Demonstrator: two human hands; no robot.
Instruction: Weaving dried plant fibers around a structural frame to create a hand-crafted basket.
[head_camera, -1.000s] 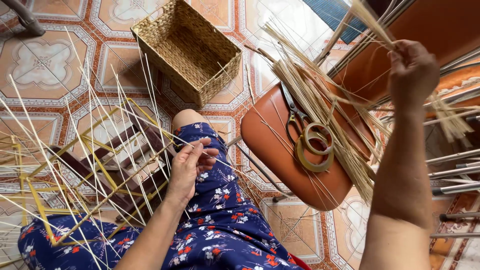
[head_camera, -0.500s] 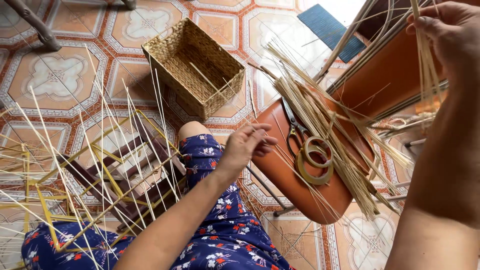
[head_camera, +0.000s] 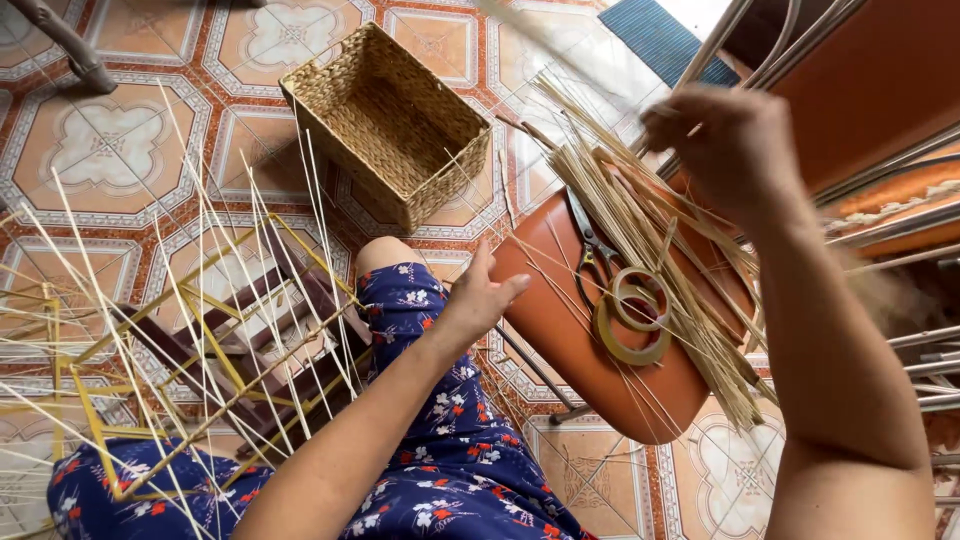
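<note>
My right hand (head_camera: 728, 148) is raised over an orange chair seat (head_camera: 560, 330), fingers closed around thin pale straw strands that trail off blurred. A bundle of straw stalks (head_camera: 640, 230) lies across that seat, with scissors (head_camera: 592, 250) and two tape rolls (head_camera: 632, 318) beside it. My left hand (head_camera: 478, 296) hovers above my knee in blue flowered cloth (head_camera: 420, 420), fingers apart and holding nothing. To its left a yellow wire frame (head_camera: 215, 345) with many upright straw spokes rests on my lap.
A finished rectangular woven basket (head_camera: 392, 125) sits on the patterned tiled floor (head_camera: 110, 150). Orange chairs with metal legs (head_camera: 880, 90) crowd the right side. A dark chair leg (head_camera: 60, 40) stands at the top left.
My left hand left the straw spokes and moved right toward the orange seat. My right hand swung down from high up, with strands, to just above the bundle.
</note>
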